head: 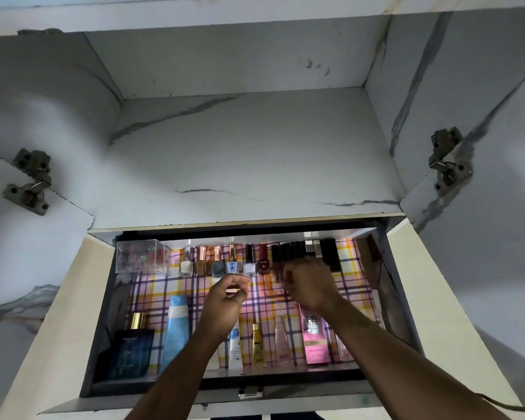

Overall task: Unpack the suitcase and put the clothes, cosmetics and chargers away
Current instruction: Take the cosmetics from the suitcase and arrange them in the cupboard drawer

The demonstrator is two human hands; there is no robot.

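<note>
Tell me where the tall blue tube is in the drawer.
In the head view, the blue tube lies at the drawer's front left, between the dark blue perfume box and the left forearm.
</note>
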